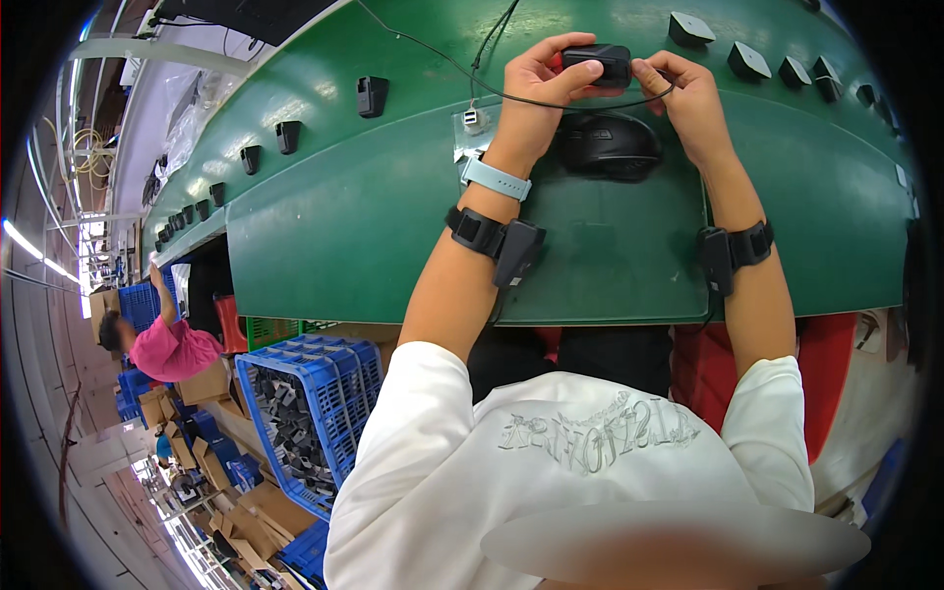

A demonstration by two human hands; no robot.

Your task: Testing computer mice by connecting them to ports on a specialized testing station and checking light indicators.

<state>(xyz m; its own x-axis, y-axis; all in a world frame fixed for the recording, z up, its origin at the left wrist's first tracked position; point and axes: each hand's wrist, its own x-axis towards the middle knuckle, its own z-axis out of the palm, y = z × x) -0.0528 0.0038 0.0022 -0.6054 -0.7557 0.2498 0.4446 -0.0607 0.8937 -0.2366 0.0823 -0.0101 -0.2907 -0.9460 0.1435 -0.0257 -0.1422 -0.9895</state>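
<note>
My left hand [539, 93] is closed around a small black box-shaped device [608, 65], with the thumb lying across its near face. A bit of red shows at the device's left end. At its right end, the thumb and fingers of my right hand [683, 103] pinch a thin black cable [422, 43], which loops back leftward over my left hand. The fingers hide the cable's tip, so whether it sits in the device I cannot tell. Just below both hands a black computer mouse [610, 147] rests on the green table [393, 236].
A white plug-like adapter [476, 120] lies beside my left wrist. Black devices [372, 96] stand in a row at left; pale-faced ones [749, 61] at right. A blue crate [310, 418] of black parts stands below left. A person in pink [177, 349] is farther left.
</note>
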